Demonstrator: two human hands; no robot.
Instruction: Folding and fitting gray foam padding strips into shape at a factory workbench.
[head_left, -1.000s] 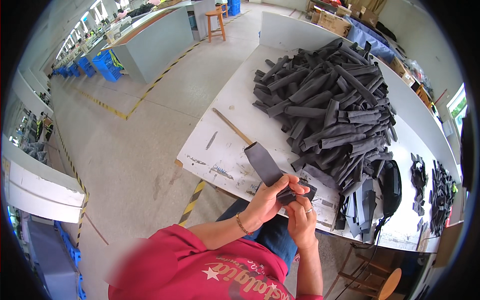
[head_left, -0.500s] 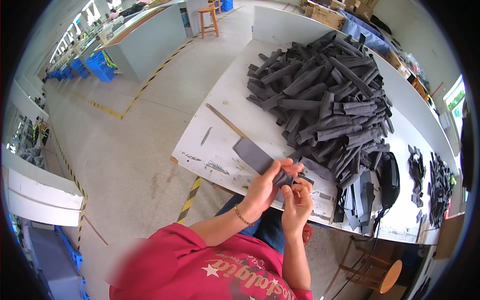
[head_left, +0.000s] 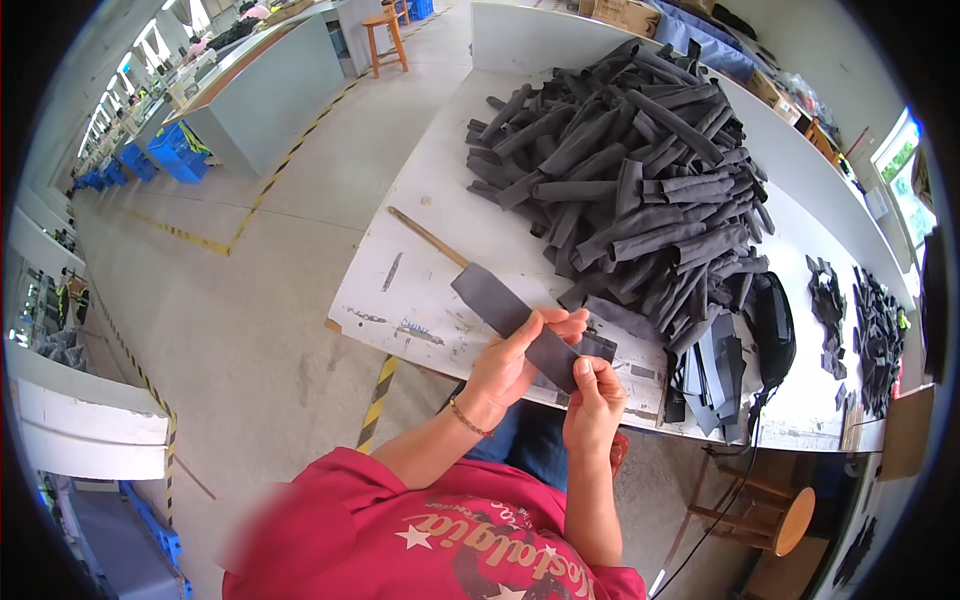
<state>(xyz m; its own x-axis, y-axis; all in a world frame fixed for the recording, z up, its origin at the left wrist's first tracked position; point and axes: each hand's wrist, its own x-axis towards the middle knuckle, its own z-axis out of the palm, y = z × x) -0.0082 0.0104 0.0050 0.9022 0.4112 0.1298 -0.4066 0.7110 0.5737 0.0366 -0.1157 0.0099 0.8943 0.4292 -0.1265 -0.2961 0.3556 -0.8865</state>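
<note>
A dark grey fabric strip point(head_left: 493, 301), flat and perhaps a tube, slants across the front of the table. Out of its far end sticks a thin wooden stick point(head_left: 428, 236); how far it runs inside is hidden. My left hand point(head_left: 508, 365) is wrapped round the strip's middle from below, thumb on top. At the near end, my right hand point(head_left: 596, 405) pinches the strip's edge between thumb and fingers. Beyond both hands a heap of similar dark grey fabric pieces point(head_left: 640, 190) covers much of the table.
The white table point(head_left: 375, 290) has a raised back panel. Right of the heap lie flat dark pieces point(head_left: 712, 375), a black pouch-like object point(head_left: 773, 335) with a cord, and smaller dark piles point(head_left: 876, 345). A wooden stool point(head_left: 790, 522) stands below the table's front edge.
The strip's near end was bunched between my hands and now lies stretched flat. My right hand's fingers have closed at its edge. The whole view has shifted slightly.
</note>
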